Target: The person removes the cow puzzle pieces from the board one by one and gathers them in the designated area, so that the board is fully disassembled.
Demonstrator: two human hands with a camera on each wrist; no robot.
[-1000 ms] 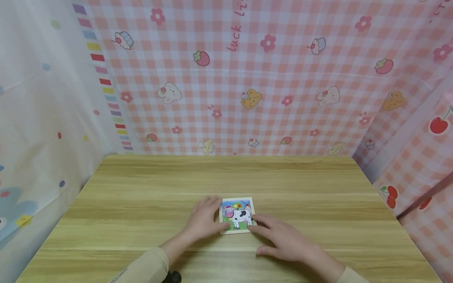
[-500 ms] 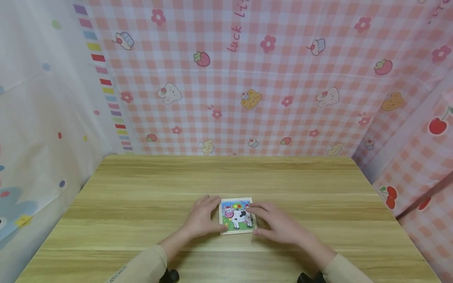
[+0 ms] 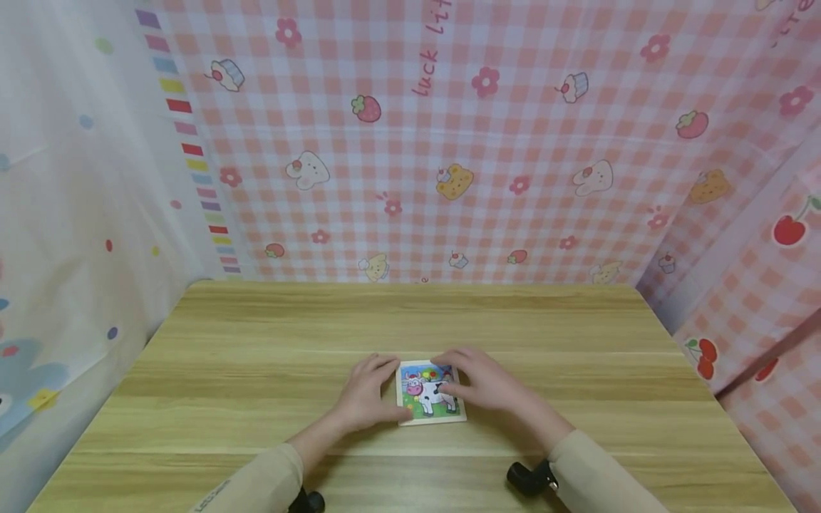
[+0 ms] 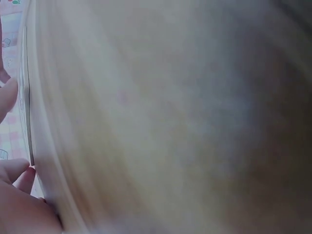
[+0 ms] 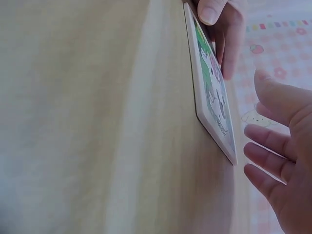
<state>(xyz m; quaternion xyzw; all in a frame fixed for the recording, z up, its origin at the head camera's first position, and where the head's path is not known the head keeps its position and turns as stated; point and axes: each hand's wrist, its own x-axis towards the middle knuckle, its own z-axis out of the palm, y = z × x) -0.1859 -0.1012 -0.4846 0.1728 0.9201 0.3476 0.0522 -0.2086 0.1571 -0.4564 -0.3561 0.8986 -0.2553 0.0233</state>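
A small square wooden puzzle [image 3: 423, 400] with a cow picture and pale border lies flat on the table. My left hand [image 3: 364, 396] holds its left side, thumb on the near left corner and fingers at the far left edge. Over its right half hovers my right hand [image 3: 485, 380], fingers loosely spread and covering the far right part in the head view. From the right wrist, a gap shows between the right fingers [image 5: 267, 144] and the puzzle [image 5: 209, 83]. The left wrist view is mostly blurred tabletop with fingertips at its left edge.
The wood-grain table [image 3: 256, 335] reaches back to a pink checked cloth [image 3: 398, 142]. A white dotted cloth [image 3: 83, 178] hangs at the left. Black wrist mounts [image 3: 531, 479] show under both sleeves.
My right hand has moved up and left, from the puzzle's right edge to over its far right part. The left hand stays at the left side, and the puzzle has hardly moved.
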